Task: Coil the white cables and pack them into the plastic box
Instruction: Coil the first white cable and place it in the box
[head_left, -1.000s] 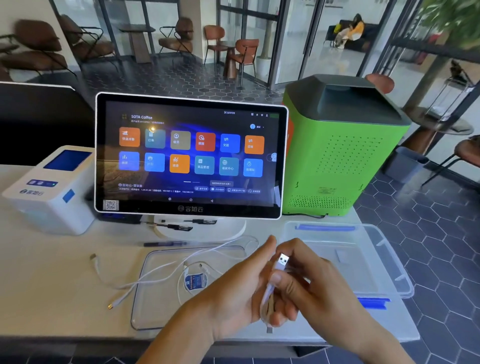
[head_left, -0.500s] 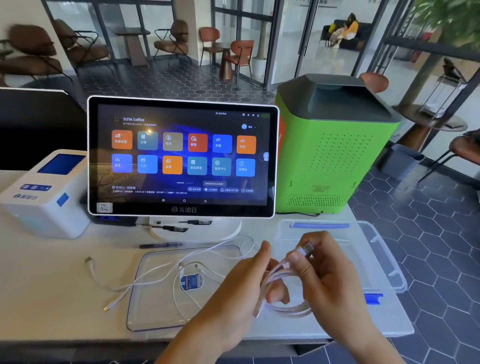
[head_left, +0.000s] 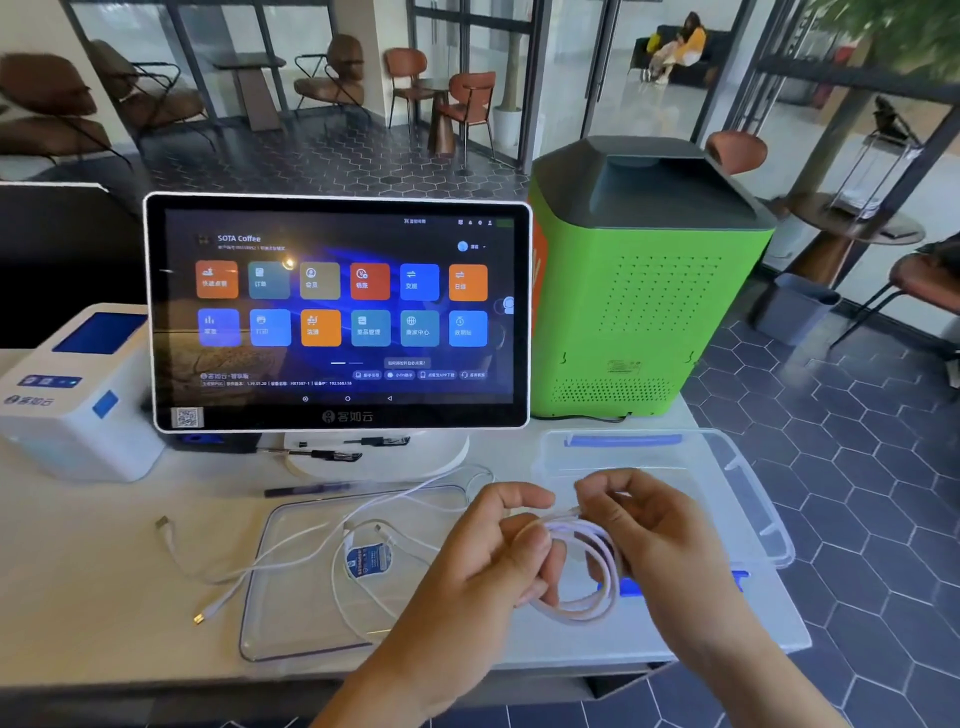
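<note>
Lying loose on the bench, one white cable awaits; the left hand pinches the coiled cable while the right hand grips its end. Keep loops even, then drop it into the plastic box just beyond.

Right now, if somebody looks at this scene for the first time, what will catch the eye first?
Probably the lit touchscreen at the centre of the table, beside the bright green machine on its right. In front, the left hand and right hand hold a coiled white cable above the clear plastic box, while loose white cables lie across the box lid on the left.
</note>
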